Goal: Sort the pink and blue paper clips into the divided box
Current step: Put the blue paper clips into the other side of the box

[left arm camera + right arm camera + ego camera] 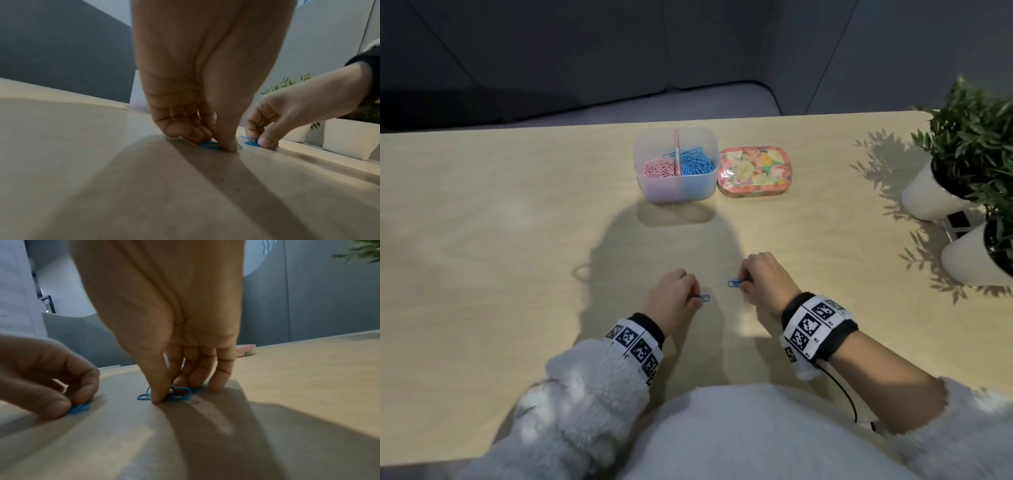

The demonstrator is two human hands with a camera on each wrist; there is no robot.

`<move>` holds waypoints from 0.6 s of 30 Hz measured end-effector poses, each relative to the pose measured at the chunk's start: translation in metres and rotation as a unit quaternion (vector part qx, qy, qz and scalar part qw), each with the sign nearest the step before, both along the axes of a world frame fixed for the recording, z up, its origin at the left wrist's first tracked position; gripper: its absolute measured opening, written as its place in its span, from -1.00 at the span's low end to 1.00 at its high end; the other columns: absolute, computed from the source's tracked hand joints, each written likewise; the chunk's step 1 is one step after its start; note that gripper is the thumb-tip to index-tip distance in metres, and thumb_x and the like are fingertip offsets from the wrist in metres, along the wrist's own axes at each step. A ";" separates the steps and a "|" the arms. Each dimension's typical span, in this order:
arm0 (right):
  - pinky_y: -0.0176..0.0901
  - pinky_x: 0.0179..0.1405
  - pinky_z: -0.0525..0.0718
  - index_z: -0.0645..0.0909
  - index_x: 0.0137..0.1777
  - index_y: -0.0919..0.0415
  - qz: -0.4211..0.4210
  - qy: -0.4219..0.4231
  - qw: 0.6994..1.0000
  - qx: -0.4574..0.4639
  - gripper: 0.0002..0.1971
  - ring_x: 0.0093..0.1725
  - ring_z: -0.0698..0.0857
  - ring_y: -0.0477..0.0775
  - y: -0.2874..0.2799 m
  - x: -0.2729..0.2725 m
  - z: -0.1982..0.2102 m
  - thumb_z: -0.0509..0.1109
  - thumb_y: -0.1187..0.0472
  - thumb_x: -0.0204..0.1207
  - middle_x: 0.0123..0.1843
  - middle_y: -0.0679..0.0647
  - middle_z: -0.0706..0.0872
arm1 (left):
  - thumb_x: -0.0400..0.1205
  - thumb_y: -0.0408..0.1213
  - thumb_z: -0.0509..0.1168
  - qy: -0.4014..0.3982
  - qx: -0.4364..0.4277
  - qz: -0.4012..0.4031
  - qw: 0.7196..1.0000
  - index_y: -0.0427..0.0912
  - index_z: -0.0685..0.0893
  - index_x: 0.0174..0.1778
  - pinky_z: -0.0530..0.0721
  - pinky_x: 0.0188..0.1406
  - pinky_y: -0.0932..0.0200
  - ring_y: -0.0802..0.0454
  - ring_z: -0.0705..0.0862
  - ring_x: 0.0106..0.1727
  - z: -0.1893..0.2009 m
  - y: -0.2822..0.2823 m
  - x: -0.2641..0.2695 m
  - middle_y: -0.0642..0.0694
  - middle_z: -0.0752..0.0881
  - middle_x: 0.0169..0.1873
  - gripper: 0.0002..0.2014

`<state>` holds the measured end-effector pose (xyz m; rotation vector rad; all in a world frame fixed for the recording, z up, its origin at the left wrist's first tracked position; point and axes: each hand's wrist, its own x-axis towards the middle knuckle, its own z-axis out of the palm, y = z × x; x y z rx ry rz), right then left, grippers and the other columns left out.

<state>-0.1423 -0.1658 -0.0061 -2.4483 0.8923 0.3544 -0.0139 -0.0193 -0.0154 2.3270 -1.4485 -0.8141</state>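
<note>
A translucent divided box (677,192) stands at the table's far middle, with pink paper clips (659,168) in its left half and blue paper clips (697,163) in its right half. My left hand (697,297) is down on the table near me, thumb and fingers pinching one blue paper clip (704,298) (209,145) (80,408). A short way to its right, my right hand (743,284) pinches a small bunch of blue clips (734,283) (180,394) (251,141) against the tabletop. The two hands stay apart.
A flowered tin (754,173) lies right beside the box. Two potted plants in white pots (931,198) (972,260) stand at the right edge. The wooden table (517,240) ends just behind the box.
</note>
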 end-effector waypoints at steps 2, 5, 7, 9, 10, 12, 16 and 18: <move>0.03 0.07 0.56 0.58 -0.06 0.28 0.009 0.020 1.000 -0.010 -0.88 0.13 0.53 0.24 0.004 0.001 -0.003 0.24 0.40 0.49 0.08 0.22 0.61 | 0.58 -0.25 0.27 -0.006 0.026 -0.036 0.999 -0.23 0.60 -0.06 0.50 0.02 0.05 -0.13 0.54 0.08 0.004 -0.008 0.004 -0.16 0.61 0.00 -0.87; -0.03 -0.06 0.54 0.48 0.02 0.29 0.006 0.007 0.999 -0.042 -0.81 0.07 0.59 0.26 0.014 0.001 -0.008 0.17 0.50 0.48 0.09 0.24 0.57 | 0.60 -0.26 0.25 -0.021 0.043 -0.059 0.997 -0.25 0.59 -0.03 0.50 -0.03 0.02 -0.18 0.59 0.07 0.019 -0.028 0.019 -0.20 0.67 0.00 -0.87; -0.03 -0.22 0.45 0.47 0.01 0.33 -0.033 -0.016 0.999 -0.015 -0.85 0.00 0.60 0.32 0.017 0.000 -0.006 0.16 0.47 0.50 0.02 0.29 0.62 | 0.59 -0.28 0.27 -0.022 -0.006 -0.033 0.999 -0.26 0.59 -0.04 0.51 -0.09 0.04 -0.19 0.62 -0.01 0.032 -0.049 0.035 -0.22 0.70 -0.04 -0.88; -0.02 -0.22 0.45 0.50 0.00 0.36 -0.045 -0.029 0.999 0.005 -0.88 0.00 0.60 0.34 0.017 -0.002 -0.002 0.16 0.42 0.53 -0.01 0.33 0.66 | 0.59 -0.29 0.30 -0.022 -0.081 0.008 0.996 -0.27 0.60 -0.08 0.50 -0.16 0.08 -0.14 0.62 -0.12 0.048 -0.072 0.052 -0.18 0.69 -0.15 -0.88; 0.00 -0.16 0.48 0.52 0.00 0.37 -0.044 -0.039 0.998 0.017 -0.88 0.03 0.60 0.33 0.016 -0.003 0.000 0.17 0.40 0.54 0.00 0.33 0.67 | 0.58 -0.30 0.30 -0.027 -0.119 0.029 0.992 -0.28 0.61 -0.09 0.48 -0.18 0.13 -0.09 0.59 -0.16 0.056 -0.084 0.059 -0.13 0.65 -0.20 -0.90; -0.07 -0.08 0.47 0.55 -0.04 0.35 -0.052 -0.080 0.994 0.055 -0.89 0.05 0.60 0.30 0.011 -0.008 0.003 0.21 0.39 0.52 0.00 0.28 0.66 | 0.55 -0.38 0.29 -0.034 -0.186 0.071 0.979 -0.28 0.61 -0.12 0.51 -0.16 0.13 -0.05 0.55 -0.19 0.069 -0.107 0.073 -0.07 0.59 -0.27 -0.95; -0.20 -0.15 0.39 0.44 -0.14 0.20 -0.204 -0.182 0.956 0.103 -0.91 -0.02 0.63 0.24 -0.014 -0.021 0.010 0.19 0.39 0.51 -0.06 0.20 0.67 | 0.57 -0.32 0.28 -0.010 -0.191 0.133 0.972 -0.27 0.63 -0.02 0.54 -0.02 0.07 -0.07 0.59 -0.13 0.077 -0.141 0.096 -0.17 0.70 -0.21 -0.86; -0.07 -0.04 0.48 0.42 -0.09 0.17 -0.235 -0.145 0.957 0.089 -0.94 0.03 0.64 0.31 -0.021 -0.028 0.012 0.14 0.30 0.57 -0.03 0.24 0.69 | 0.60 -0.21 0.26 -0.057 -0.188 0.127 0.972 -0.25 0.66 0.02 0.49 0.08 0.06 -0.15 0.60 0.08 0.070 -0.146 0.102 -0.21 0.73 -0.01 -0.79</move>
